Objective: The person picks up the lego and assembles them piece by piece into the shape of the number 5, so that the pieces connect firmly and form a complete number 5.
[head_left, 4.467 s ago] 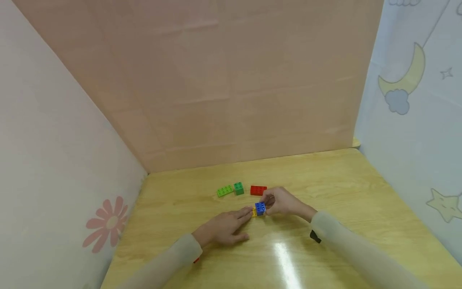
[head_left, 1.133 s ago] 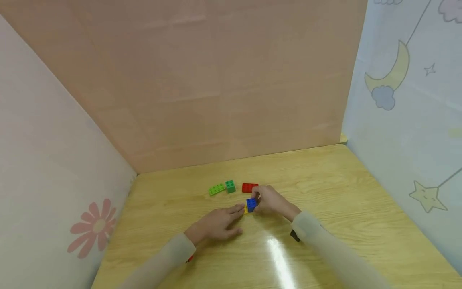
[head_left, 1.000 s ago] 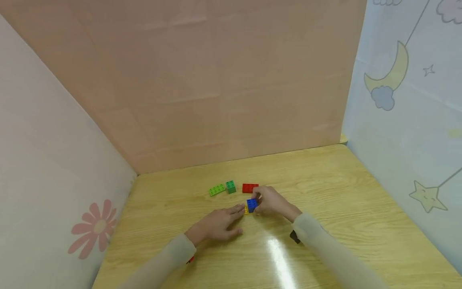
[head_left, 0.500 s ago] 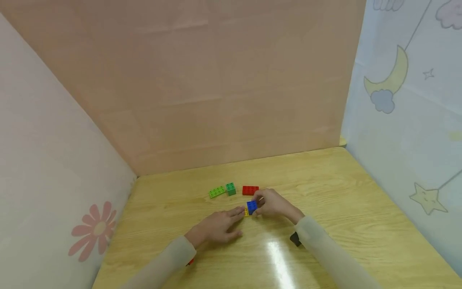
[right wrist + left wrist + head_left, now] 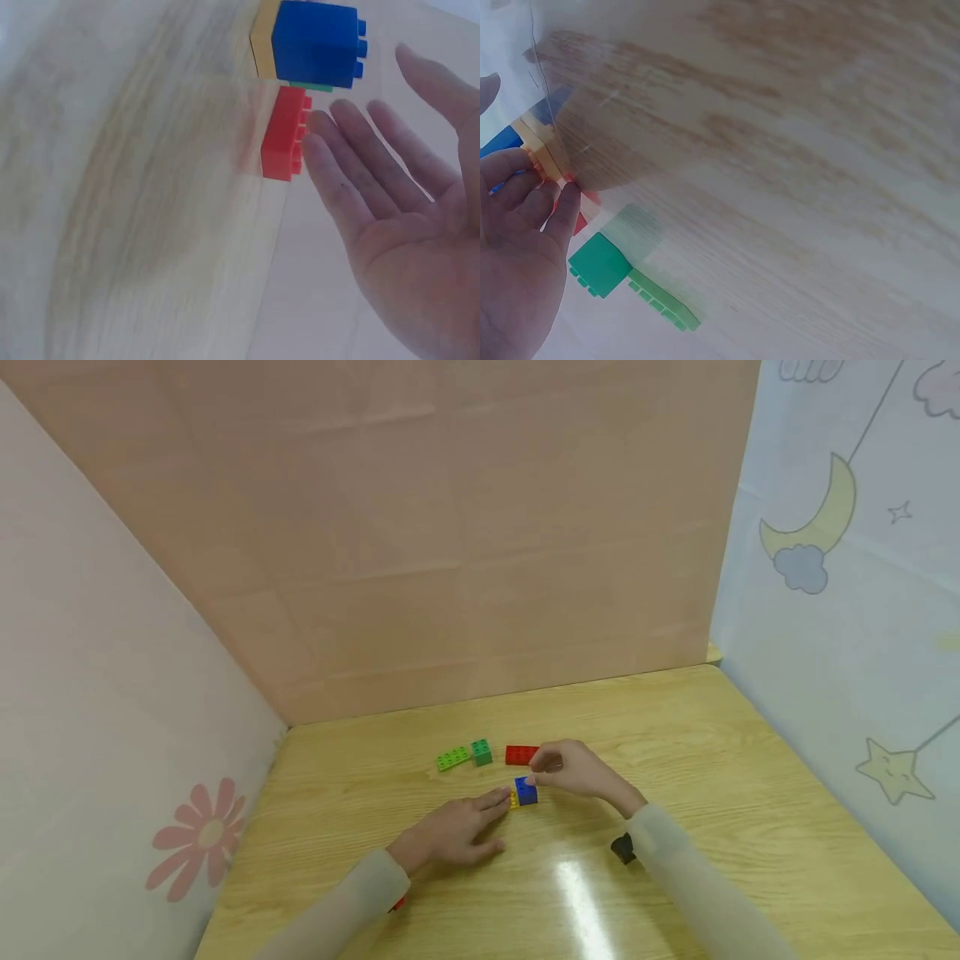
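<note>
A blue building brick [image 5: 315,43] sits on one end of a thin yellow building brick [image 5: 264,41] on the table. In the head view the yellow brick's bare studs show to the left of the blue one. My left hand [image 5: 459,831] lies low over the wood, its straight fingertips touching the yellow brick's left end; the left wrist view has them along its studs. My right hand [image 5: 405,202] is beside the blue brick, fingers extended and thumb apart, holding nothing. Behind it lies a red brick [image 5: 521,755], partly covered by this hand in the head view.
Farther back are a dark green brick [image 5: 482,752] and a flat light green brick [image 5: 453,758]. Something red [image 5: 398,904] peeks out from under the left sleeve. Black wrist gear [image 5: 622,848] shows under the right sleeve. A tan panel [image 5: 480,635] closes off the table's back.
The right hand has let go of the blue brick and drawn up and slightly right of it. The left hand stays at the yellow brick, and the bricks keep their places.
</note>
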A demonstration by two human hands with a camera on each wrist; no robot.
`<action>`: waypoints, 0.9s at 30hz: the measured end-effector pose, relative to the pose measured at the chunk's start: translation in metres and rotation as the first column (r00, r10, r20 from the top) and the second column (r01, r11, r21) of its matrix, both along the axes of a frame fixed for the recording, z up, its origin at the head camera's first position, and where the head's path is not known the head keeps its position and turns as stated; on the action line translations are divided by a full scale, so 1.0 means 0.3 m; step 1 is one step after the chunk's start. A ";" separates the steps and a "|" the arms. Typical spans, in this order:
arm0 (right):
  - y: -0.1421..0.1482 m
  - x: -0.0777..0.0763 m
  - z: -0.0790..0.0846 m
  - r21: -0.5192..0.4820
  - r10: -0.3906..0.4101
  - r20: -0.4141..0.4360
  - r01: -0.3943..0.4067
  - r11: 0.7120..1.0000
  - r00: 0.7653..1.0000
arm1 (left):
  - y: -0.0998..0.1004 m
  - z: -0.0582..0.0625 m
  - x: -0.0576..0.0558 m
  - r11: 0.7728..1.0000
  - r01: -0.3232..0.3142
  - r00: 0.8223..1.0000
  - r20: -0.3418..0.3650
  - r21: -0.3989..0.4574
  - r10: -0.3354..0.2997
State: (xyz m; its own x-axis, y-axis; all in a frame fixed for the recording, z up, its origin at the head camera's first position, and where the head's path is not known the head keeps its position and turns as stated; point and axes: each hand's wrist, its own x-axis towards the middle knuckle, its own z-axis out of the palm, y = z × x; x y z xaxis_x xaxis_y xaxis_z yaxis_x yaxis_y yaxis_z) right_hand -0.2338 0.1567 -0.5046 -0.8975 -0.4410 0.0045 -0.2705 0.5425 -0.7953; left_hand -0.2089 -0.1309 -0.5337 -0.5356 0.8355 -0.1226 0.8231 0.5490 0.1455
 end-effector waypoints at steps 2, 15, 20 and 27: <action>0.004 -0.007 0.007 -0.005 -0.024 -0.033 0.024 1.000 0.999 | -0.001 -0.001 -0.002 1.000 0.001 1.000 -0.007 -0.002 -0.001; 0.043 -0.075 0.009 0.008 -0.134 -0.104 0.135 0.991 0.986 | 0.014 -0.001 -0.014 1.000 0.004 1.000 -0.015 -0.022 -0.004; 0.068 -0.112 -0.017 0.018 -0.140 -0.081 0.142 0.990 0.987 | 0.028 0.001 -0.017 1.000 0.013 1.000 -0.020 -0.018 -0.013; 0.040 -0.145 -0.073 0.027 -0.151 -0.016 0.151 0.988 0.988 | 0.016 -0.002 -0.002 0.999 -0.003 1.000 0.012 -0.044 0.004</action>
